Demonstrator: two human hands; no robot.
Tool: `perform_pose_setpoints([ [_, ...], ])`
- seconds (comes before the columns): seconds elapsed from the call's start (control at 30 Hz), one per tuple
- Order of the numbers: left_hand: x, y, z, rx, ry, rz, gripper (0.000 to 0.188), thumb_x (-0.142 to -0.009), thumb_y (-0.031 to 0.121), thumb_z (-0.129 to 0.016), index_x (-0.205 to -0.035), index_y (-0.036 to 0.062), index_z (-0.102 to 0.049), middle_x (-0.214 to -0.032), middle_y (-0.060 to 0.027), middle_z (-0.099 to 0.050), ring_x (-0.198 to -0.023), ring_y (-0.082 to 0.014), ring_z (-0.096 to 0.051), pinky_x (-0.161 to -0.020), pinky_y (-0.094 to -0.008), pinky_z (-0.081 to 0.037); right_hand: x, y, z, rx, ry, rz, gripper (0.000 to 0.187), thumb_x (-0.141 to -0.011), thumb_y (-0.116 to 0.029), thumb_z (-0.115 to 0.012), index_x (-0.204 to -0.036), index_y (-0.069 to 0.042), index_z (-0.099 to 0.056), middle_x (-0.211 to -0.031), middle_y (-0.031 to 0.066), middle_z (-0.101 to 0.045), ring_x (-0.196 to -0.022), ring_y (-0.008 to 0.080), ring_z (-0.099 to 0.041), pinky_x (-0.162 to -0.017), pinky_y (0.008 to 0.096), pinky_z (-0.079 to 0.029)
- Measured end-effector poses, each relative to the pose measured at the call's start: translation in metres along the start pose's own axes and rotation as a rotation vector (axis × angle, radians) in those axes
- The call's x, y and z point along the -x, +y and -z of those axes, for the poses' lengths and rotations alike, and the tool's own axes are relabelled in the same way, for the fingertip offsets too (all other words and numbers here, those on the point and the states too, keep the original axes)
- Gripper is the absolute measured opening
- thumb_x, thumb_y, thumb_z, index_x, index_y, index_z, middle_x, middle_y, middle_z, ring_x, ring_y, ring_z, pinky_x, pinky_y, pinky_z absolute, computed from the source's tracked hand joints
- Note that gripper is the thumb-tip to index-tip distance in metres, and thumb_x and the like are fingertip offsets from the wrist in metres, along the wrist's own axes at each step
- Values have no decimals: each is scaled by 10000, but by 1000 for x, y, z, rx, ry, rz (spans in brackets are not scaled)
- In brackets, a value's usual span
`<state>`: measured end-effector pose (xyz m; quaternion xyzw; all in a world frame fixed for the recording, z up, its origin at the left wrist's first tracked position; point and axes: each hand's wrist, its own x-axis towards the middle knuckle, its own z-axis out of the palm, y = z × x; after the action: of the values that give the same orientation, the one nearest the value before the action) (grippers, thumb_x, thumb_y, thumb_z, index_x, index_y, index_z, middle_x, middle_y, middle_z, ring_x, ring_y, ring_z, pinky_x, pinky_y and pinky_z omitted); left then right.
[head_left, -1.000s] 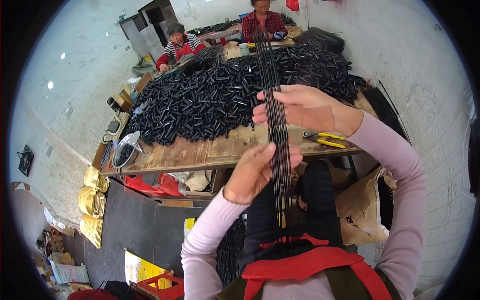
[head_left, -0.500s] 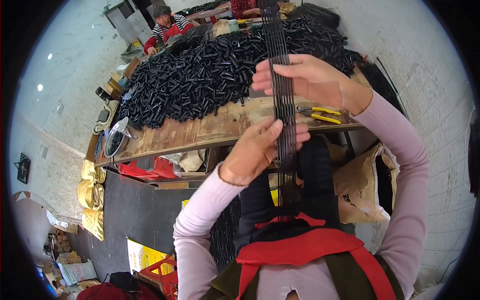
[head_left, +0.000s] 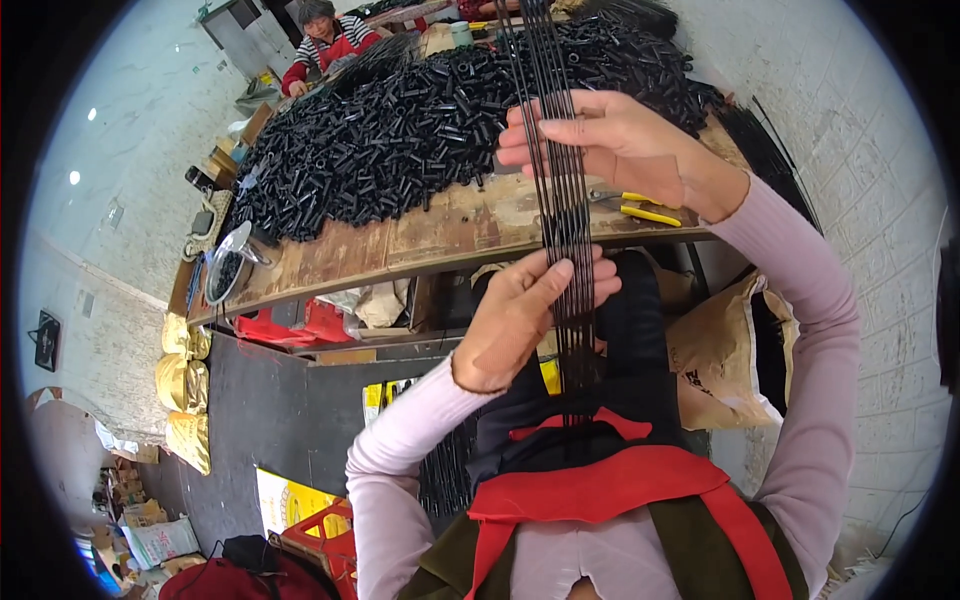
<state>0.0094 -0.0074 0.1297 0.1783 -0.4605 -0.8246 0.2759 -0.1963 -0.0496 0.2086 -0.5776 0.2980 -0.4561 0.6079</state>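
A bundle of long, thin black rods (head_left: pixel 567 218) stands nearly upright before me, its lower end against my lap. My left hand (head_left: pixel 515 315) is closed round the bundle just in front of the table edge, thumb across the front and fingertips showing on the far side. Higher up, my right hand (head_left: pixel 635 150) holds the same rods loosely, with its fingers stretched behind them and its thumb in front. Near the right wrist lies a pair of pliers (head_left: pixel 650 213) with yellow handles on the table. Beyond both hands spreads a heap of short black tubes (head_left: pixel 390 150).
The worn wooden table (head_left: pixel 420 237) carries a shiny metal bowl (head_left: pixel 222 280) at its left end. A co-worker (head_left: pixel 330 45) sits at the far side. An open brown sack (head_left: pixel 725 350) stands right of my legs, and a red crate (head_left: pixel 325 540) lower left.
The upper rods have fanned apart and tilted slightly left. My left hand has moved slightly down the picture; the right hand has shifted slightly up and left. Both still hold the rods.
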Motion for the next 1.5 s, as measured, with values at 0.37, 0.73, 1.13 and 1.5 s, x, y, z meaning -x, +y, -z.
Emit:
perform_pose_setpoints([
  [0.37,-6,11,6,37,-28,17,390,-1051,170,-417,-1337,-94,-432,-1256,-218,-588,-1150,-281,-613,-989,-385,-506,-6,7,-3,-44,-74,-68,379,-995,-165,-552,-1300,56,-512,-1280,187,-593,-1216,283,-583,-1057,376,-463],
  [0.73,-16,20,8,-12,-28,-72,431,-1052,248,-442,-1293,-109,-471,-1183,-209,-635,-1102,-261,-639,-968,-383,-526,12,10,-13,-56,-11,-87,407,-997,-185,-558,-1324,52,-511,-1290,157,-596,-1224,245,-576,-1054,377,-465],
  [1.13,-88,-41,113,938,-417,216,600,-1048,470,-288,-1459,38,-353,-1377,-178,-520,-1278,-316,-509,-1111,-473,-387,44,107,-2,562,156,201,166,-919,-106,-655,-1050,-9,-689,-966,40,-713,-829,91,-660,-694,227,-538],
  [1.5,-237,-28,243,140,251,-341,502,-968,240,-595,-1347,-49,-438,-1267,-180,-587,-1160,-267,-579,-1044,-365,-432,-9,185,50,363,191,-89,188,-941,-124,-633,-1086,-40,-719,-953,44,-744,-767,70,-667,-623,227,-532],
])
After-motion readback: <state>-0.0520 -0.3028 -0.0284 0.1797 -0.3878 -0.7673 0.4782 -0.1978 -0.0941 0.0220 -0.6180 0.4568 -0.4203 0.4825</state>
